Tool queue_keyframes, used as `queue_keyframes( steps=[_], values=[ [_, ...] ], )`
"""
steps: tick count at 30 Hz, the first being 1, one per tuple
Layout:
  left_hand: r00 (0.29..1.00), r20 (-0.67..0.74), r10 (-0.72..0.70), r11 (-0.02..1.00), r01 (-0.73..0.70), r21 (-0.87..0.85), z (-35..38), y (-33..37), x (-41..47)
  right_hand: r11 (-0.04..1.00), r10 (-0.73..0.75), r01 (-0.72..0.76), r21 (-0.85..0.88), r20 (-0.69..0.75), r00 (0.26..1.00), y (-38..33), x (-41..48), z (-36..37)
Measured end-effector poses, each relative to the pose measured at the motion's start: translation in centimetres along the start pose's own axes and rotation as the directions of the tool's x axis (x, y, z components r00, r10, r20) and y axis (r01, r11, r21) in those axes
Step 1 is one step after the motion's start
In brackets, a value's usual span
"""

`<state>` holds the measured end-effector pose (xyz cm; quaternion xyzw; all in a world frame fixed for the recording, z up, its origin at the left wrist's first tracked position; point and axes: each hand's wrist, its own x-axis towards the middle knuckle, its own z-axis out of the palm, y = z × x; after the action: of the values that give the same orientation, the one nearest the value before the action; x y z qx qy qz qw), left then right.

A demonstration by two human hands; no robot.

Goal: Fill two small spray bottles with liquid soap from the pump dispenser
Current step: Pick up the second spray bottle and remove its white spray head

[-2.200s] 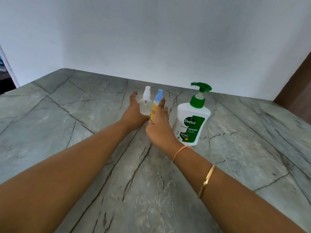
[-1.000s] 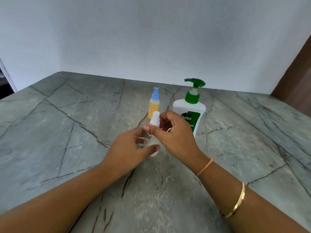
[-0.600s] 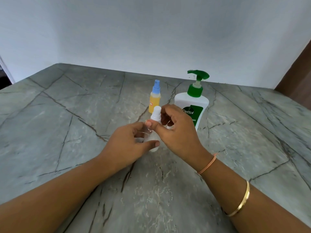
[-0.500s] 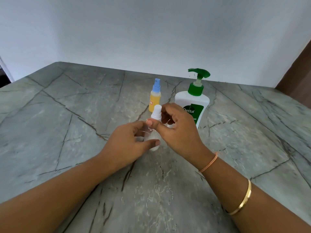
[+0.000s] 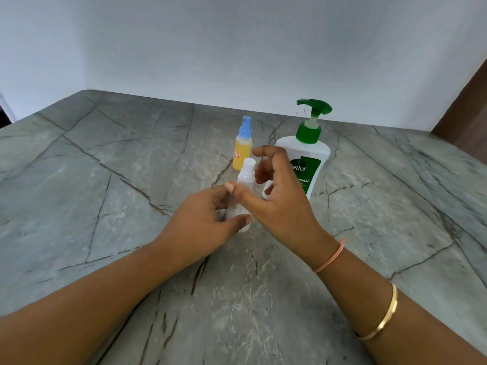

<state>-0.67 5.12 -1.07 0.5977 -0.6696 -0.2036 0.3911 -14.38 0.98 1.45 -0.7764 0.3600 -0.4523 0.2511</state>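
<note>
- Grey, dark-veined stone desk (image 5: 79, 180): runs across the whole view and meets a plain pale wall (image 5: 237, 48) at the back. A strip of brown wood (image 5: 466, 111) shows at the far right edge.
- Left hand (image 5: 200, 225): reaches in from the lower left, curled round the lower body of the small clear plastic spray bottle with a white spray top (image 5: 246, 177). Thumb lies across the near side, fingers wrap the far side. Grip is closed on the bottle.
- Clear spray bottle: upright, base on or just above the desk; contact cannot be told. It stands near centre, in front of the two other containers. Its contents cannot be made out.
- Small yellow spray bottle with a blue spray top (image 5: 243, 146): upright on the desk, behind the clear one and just left of the pump dispenser. Nothing touches it.
- Right hand (image 5: 279, 201): fingers loosely curled and spread just right of the clear bottle's white top, thumb tip against the bottle's neck. A small white rounded piece (image 5: 266, 190) sits inside the curled fingers; what it is cannot be told.
- Right forearm: thin orange band (image 5: 329, 259) at the wrist, gold bangle (image 5: 382, 320) further up.
- White soap pump dispenser with green pump head and green label (image 5: 308, 154): upright at the back right, partly hidden by the right hand, nozzle pointing left.
</note>
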Motion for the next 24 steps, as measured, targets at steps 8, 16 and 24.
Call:
queue_keyframes(
  steps=[8, 16, 24],
  values=[
    [1.0, -0.01, 0.002, 1.0, -0.002, 0.006, -0.08, -0.04, 0.01, 0.995, -0.006, 0.009, 0.102, -0.028, 1.0, 0.22, 0.08, -0.02],
    [1.0, 0.002, 0.023, 1.0, -0.023, 0.004, -0.07, -0.1, 0.17, 0.993, -0.068, 0.069, 0.093, -0.018, 0.998, 0.25, 0.07, -0.22],
    [1.0, -0.011, 0.012, 1.0, -0.012, -0.001, -0.07, -0.15, 0.14, 0.997, -0.077, 0.076, -0.018, -0.042, 0.996, -0.04, 0.17, -0.12]
  ],
)
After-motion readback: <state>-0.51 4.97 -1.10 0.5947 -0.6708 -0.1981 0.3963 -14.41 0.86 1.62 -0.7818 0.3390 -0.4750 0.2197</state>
